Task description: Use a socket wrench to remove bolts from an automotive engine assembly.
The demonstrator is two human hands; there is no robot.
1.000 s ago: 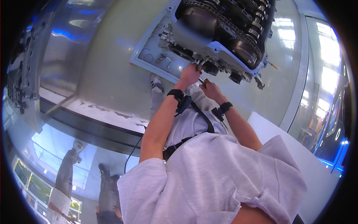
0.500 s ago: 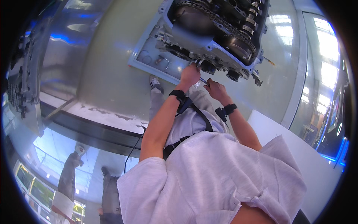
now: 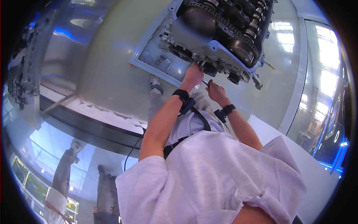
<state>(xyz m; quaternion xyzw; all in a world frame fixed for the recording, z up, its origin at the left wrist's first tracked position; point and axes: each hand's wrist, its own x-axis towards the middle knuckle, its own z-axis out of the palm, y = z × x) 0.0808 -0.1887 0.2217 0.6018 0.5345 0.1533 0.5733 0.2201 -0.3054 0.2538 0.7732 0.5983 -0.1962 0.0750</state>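
Observation:
A large metal engine (image 3: pixel 220 46) stands in front of me, its timing chain and camshafts exposed on top. My left hand (image 3: pixel 194 75) is closed at its front lower edge, near a black pulley (image 3: pixel 210 69), around the head end of a wrench. The wrench's slim metal handle (image 3: pixel 205 82) runs down and right out of that grip. My right hand (image 3: pixel 217 93) is closed on the handle's outer end. The left fingers hide the wrench's head, so I cannot tell what it sits on.
Under the engine is a light blue-grey tray (image 3: pixel 149 68) holding a few small metal parts. A yellow-handled dipstick (image 3: pixel 271 67) juts from the engine's right side. A white panel (image 3: pixel 261 127) stands at my right. Other people (image 3: pixel 61 175) are at the lower left.
The engine and tray sit slightly further right in the picture. My left hand has shifted a little to the right, and both hands keep their grip on the wrench.

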